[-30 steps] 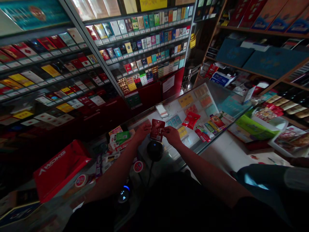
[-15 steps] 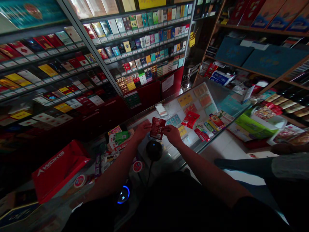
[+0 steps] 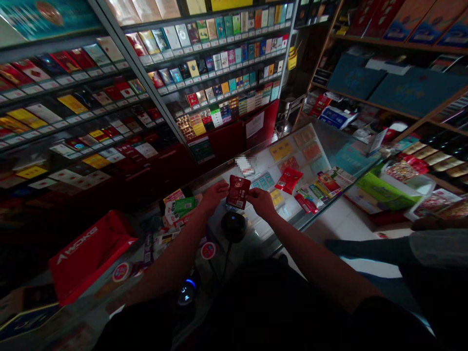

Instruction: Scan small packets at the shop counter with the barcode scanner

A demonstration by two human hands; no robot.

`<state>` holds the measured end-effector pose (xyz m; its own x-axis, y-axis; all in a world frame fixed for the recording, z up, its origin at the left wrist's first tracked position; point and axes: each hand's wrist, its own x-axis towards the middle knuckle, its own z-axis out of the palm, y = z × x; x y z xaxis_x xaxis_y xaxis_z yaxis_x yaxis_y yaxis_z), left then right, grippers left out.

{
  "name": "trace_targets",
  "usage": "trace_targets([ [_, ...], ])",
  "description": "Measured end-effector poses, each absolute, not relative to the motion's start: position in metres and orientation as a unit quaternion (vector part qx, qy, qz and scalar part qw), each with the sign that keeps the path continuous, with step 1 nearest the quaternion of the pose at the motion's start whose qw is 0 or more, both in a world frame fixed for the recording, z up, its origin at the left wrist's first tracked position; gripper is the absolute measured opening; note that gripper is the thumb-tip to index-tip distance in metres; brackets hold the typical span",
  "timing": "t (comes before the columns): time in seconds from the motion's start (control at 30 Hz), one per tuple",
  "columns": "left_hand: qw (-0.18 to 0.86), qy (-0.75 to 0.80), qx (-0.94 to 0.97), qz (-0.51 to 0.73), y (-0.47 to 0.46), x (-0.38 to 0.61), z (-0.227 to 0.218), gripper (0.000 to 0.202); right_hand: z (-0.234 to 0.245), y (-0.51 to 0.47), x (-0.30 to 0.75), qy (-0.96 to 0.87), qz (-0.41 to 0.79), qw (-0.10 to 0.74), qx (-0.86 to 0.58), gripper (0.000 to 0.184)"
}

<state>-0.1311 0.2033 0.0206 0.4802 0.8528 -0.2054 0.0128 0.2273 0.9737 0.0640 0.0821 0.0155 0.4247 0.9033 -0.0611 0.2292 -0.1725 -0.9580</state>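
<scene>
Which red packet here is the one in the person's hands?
The red packet pinched between the left hand and right hand; the other red packet lies untouched at the glass counter.

One left hand (image 3: 214,197) and one right hand (image 3: 261,203) hold one red foil packet (image 3: 238,192) above the glass display counter (image 3: 303,222). On that counter are two more red packets (image 3: 288,179), one black dome-shaped device (image 3: 233,226), one blue-lit round device (image 3: 187,292) and one red carton (image 3: 91,256). One other person's arm (image 3: 369,252) shows right of it.
</scene>
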Motion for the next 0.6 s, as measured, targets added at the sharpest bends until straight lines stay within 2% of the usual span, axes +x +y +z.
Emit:
trace_targets([
  [0.13, 0.694, 0.404, 0.518, 0.295, 0.204, -0.127, 0.025, 0.053, 0.01, 0.086, 0.066, -0.373, 0.362, 0.517, -0.68, 0.017],
  [0.33, 0.716, 0.397, 0.51, 0.265, 0.206, -0.115, 0.029, 0.041, 0.005, 0.096, 0.068, -0.215, 0.461, 0.604, -0.614, 0.026],
  [0.6, 0.716, 0.42, 0.475, 0.292, 0.211, -0.111, 0.034, 0.044, 0.016, 0.098, 0.072, -0.233, 0.488, 0.602, -0.588, 0.024],
])
